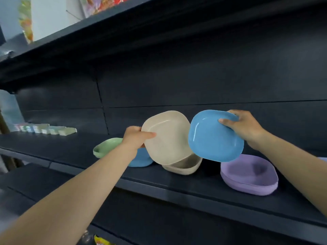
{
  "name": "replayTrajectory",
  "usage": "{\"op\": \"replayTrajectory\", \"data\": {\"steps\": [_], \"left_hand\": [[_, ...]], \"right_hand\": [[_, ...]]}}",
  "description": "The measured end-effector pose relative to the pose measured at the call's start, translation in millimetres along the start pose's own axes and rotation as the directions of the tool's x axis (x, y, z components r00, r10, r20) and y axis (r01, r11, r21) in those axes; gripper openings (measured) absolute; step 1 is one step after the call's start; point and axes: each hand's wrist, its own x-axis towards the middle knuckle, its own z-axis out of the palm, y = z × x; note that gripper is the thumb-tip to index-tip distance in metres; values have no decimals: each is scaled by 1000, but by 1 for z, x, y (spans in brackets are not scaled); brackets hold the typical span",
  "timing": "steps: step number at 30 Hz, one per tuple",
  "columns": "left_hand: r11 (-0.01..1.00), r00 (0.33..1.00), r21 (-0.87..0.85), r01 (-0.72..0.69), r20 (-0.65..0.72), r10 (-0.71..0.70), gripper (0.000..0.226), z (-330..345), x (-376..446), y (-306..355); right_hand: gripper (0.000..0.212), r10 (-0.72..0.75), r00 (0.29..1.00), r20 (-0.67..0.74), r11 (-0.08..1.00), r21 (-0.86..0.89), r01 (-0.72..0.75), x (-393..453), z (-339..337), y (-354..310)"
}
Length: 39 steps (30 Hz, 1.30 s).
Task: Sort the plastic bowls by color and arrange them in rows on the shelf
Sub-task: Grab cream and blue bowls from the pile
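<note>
My left hand (136,137) grips the left rim of a beige bowl (168,138), tilted up toward me above the dark shelf (194,188). My right hand (242,128) grips the upper right rim of a blue bowl (214,137), also tilted and held in the air beside the beige one. On the shelf below stand a second beige bowl (185,167), a blue bowl (141,160) partly hidden by my left wrist, a green bowl (106,147) to the left, and a purple stack (249,175) to the right.
A row of small pastel items (46,129) lies at the far left of the shelf. Another dark shelf (123,38) overhangs above, and a lower shelf edge (26,181) shows at the bottom left. A pale object edge (323,159) peeks in at the right.
</note>
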Motion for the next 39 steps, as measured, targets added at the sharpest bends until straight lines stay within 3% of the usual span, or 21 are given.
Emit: {"op": "replayTrajectory", "data": {"steps": [7,13,20,22,25,31,35,39], "left_hand": [[989,941,135,68,322,-109,32,22,69,-22],[927,860,376,-21,479,-175,40,61,110,-41],[800,792,537,-266,595,-137,21,69,137,-54],[803,777,512,-304,621,-102,25,66,140,-57],[841,811,434,-322,584,9,40,56,146,-56],[968,766,89,-233,631,126,16,9,145,-48],[984,748,-52,-168,643,162,21,-25,143,-49],[982,859,-19,-188,482,173,8,-57,152,-68]], "right_hand": [[8,137,977,-166,991,35,-133,-4,1,10],[7,201,948,-248,977,-11,-211,-2,-21,26],[11,214,938,-271,971,-48,-236,21,-9,36],[11,208,944,-257,971,-59,-230,27,-1,35],[10,188,955,-229,972,-94,-214,35,13,29],[7,168,976,-140,976,-118,-185,56,83,7],[5,148,988,-51,988,-39,-150,66,162,-5],[3,162,985,51,987,3,-163,71,251,-13]]}}
